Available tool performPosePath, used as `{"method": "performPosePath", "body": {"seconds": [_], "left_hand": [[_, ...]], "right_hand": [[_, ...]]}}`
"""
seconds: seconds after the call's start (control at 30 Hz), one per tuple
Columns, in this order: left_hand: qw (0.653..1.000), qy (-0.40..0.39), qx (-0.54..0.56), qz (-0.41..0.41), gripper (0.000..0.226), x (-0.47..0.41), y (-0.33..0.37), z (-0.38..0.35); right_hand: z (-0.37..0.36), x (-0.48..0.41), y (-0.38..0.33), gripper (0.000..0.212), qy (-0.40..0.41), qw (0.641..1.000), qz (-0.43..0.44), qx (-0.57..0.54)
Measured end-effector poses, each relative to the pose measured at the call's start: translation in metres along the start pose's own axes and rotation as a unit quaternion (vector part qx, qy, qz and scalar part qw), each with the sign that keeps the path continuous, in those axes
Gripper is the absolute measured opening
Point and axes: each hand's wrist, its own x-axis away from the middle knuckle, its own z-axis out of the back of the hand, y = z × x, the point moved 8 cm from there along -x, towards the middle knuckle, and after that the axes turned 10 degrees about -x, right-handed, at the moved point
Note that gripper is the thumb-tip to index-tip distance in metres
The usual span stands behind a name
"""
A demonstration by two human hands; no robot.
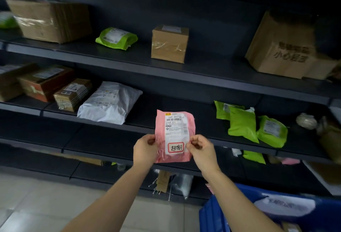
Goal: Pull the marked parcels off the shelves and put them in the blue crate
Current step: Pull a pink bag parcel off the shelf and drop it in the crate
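I hold a pink parcel [175,135] upright in front of the middle shelf. It bears a white shipping label and a red-bordered sticker with black handwriting. My left hand [145,149] pinches its lower left edge. My right hand [200,148] pinches its lower right edge. The blue crate [215,215] stands on the floor at the bottom right, below my right forearm, with a white bag [284,207] and other parcels inside.
Dark shelves [110,60] carry cardboard boxes [169,44], a white bag [110,102] and several green bags [243,123]. A large box [284,47] sits at the upper right. More parcels lie on the lowest shelves. Pale floor tiles [46,200] show at the lower left.
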Motion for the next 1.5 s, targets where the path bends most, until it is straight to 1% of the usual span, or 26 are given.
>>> {"method": "performPosePath", "body": {"seconds": [0.1,0.2,0.33,0.47,0.6,0.7,0.8,0.93,1.0,1.13,1.27,1.37,1.5], "left_hand": [[1.0,-0.01,0.006,-0.007,0.012,0.038,-0.004,-0.006],[0.999,-0.035,0.011,-0.014,0.008,0.079,-0.007,-0.015],[0.998,-0.053,0.0,-0.026,0.007,0.132,-0.005,-0.033],[0.997,-0.064,0.004,-0.036,0.006,0.184,0.005,-0.059],[0.997,-0.075,-0.002,-0.035,0.008,0.233,0.01,-0.098],[0.997,-0.077,0.009,-0.025,0.013,0.276,0.011,-0.134],[0.997,-0.079,0.013,-0.013,0.013,0.319,0.012,-0.171],[0.995,-0.095,-0.002,0.007,0.009,0.361,0.003,-0.223],[0.994,-0.109,-0.018,0.019,0.007,0.376,-0.004,-0.247],[0.987,-0.151,-0.037,0.035,0.008,0.39,-0.015,-0.291],[0.981,-0.172,-0.077,0.041,0.019,0.392,-0.028,-0.334],[0.972,-0.198,-0.116,0.055,0.019,0.391,-0.042,-0.368],[0.961,-0.214,-0.15,0.088,0.018,0.387,-0.07,-0.406]], "right_hand": [[0.024,0.039,0.004,0.024,0.026,1.0,0.005,-0.001],[0.05,0.08,0.015,0.023,0.045,0.999,-0.008,-0.001],[0.091,0.128,0.024,0.025,0.064,0.998,-0.016,0.005],[0.141,0.166,0.031,0.021,0.079,0.997,-0.018,0.021],[0.195,0.198,0.044,0.018,0.082,0.996,-0.026,0.028],[0.241,0.223,0.056,0.022,0.081,0.996,-0.032,0.037],[0.287,0.246,0.073,0.022,0.071,0.995,-0.053,0.047],[0.341,0.269,0.102,0.013,0.059,0.991,-0.092,0.073],[0.362,0.277,0.118,0.009,0.058,0.989,-0.111,0.08],[0.395,0.279,0.154,0.009,0.05,0.985,-0.145,0.078],[0.42,0.271,0.197,0.016,0.05,0.976,-0.189,0.097],[0.435,0.263,0.232,0.017,0.047,0.966,-0.229,0.107],[0.448,0.253,0.278,0.022,0.033,0.956,-0.271,0.108]]}}
